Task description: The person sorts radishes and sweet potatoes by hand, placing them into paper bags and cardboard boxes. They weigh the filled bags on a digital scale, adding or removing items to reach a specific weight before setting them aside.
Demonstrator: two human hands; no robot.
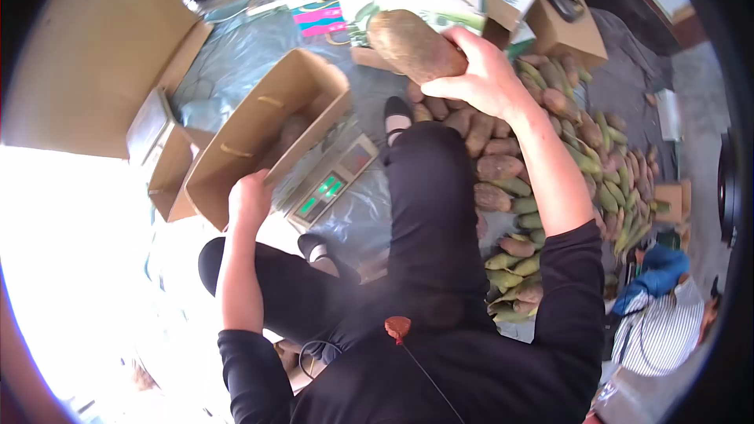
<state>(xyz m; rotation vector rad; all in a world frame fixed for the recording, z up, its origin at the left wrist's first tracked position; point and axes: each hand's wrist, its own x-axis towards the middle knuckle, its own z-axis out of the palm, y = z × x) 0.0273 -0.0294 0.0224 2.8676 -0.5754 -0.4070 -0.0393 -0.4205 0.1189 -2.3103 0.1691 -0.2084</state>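
Note:
My right hand (479, 78) grips a large oval brown tuber (412, 43) by its near end and holds it raised above the floor. My left hand (249, 200) is closed on the near edge of an open cardboard box (236, 137). Inside the box, partly hidden by its wall, lies a brownish rounded thing (294, 129). The box rests on or against a digital scale (326, 188) with lit green digits; its wall hides the exact contact. To the right of my legs, a large pile of brown tubers (499, 166) and long green produce (506, 263) covers the floor.
Printed cartons (424, 0) and a brown carton (577, 31) stand at the far side. A large cardboard panel (78, 47) is at the upper left. Plastic sheeting (224, 55) covers part of the floor. Striped cloth (660, 338) lies at the lower right.

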